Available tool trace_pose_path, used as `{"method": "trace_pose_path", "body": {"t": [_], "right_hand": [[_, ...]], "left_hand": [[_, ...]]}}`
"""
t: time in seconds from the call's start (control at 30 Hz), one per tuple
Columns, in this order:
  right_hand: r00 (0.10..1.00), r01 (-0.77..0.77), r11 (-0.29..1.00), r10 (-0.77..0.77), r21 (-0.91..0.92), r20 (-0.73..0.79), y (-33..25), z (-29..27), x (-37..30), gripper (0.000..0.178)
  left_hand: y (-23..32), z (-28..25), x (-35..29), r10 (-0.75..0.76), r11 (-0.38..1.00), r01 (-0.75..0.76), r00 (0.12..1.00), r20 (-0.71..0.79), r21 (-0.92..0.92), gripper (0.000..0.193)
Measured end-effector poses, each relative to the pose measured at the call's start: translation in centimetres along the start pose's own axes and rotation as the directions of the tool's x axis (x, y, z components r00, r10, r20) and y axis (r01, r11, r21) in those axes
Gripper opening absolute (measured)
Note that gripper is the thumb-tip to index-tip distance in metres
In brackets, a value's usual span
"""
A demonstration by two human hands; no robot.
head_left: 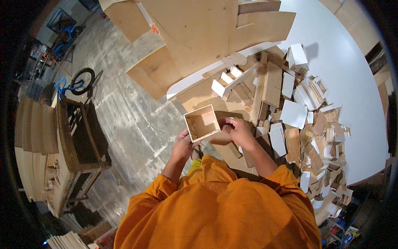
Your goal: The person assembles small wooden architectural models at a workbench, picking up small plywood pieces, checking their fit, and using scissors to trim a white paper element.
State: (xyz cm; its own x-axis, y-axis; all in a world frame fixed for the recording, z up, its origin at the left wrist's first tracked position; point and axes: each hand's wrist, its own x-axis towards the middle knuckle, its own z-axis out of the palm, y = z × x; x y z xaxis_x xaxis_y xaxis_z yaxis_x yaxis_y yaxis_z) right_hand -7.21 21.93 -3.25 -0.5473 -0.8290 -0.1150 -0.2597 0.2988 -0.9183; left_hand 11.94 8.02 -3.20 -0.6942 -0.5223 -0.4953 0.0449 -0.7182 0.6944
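A small open-topped wooden box (203, 123) of pale board is held in front of me, its open side facing up at me. My left hand (182, 146) grips it at the lower left corner, fingers passing underneath. At the right wall, my right hand (237, 130) has its curled fingers against the box's edge; the fingertips are partly hidden. Inside, the box shows bare walls and a bare bottom.
A worktable holds a large heap of wood offcuts (319, 153), a long wooden beam (272, 85) and a notched white-edged piece (232, 81). Large plywood sheets (199, 29) lie beyond. To the left stand a wooden bench (68, 153) and a blue bicycle (66, 86) on the concrete floor (128, 108).
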Motion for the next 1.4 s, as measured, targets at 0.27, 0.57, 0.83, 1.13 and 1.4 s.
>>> {"method": "trace_pose_path", "body": {"t": [0.27,0.57,0.83,1.13,1.4], "right_hand": [[1.0,0.005,0.998,-0.004,0.056,-0.021,-2.4,-0.8,-0.4,0.03],[0.995,0.046,0.98,-0.026,0.195,-0.101,-0.6,0.0,1.3,0.044],[0.997,-0.066,0.75,0.081,0.658,0.009,-0.7,-1.1,3.1,0.059],[0.989,0.056,0.756,0.048,0.652,-0.14,-3.4,-7.1,-2.4,0.053],[0.958,0.136,0.82,0.033,0.555,-0.284,-5.6,-13.1,-9.9,0.045]], "left_hand": [[-0.6,-0.3,0.4,0.045,0.998,-0.045,0.999,-0.017,-0.038,0.017],[-0.5,-0.6,1.9,0.029,0.999,-0.033,0.996,-0.081,-0.043,0.007],[-1.0,0.4,2.1,0.018,0.998,-0.02,0.999,-0.039,-0.061,0.009],[-3.3,1.3,-0.1,-0.031,0.999,0.028,0.996,-0.084,-0.032,0.021],[-5.4,1.6,-1.5,-0.05,0.924,0.067,0.997,-0.057,0.375,0.041]]}}
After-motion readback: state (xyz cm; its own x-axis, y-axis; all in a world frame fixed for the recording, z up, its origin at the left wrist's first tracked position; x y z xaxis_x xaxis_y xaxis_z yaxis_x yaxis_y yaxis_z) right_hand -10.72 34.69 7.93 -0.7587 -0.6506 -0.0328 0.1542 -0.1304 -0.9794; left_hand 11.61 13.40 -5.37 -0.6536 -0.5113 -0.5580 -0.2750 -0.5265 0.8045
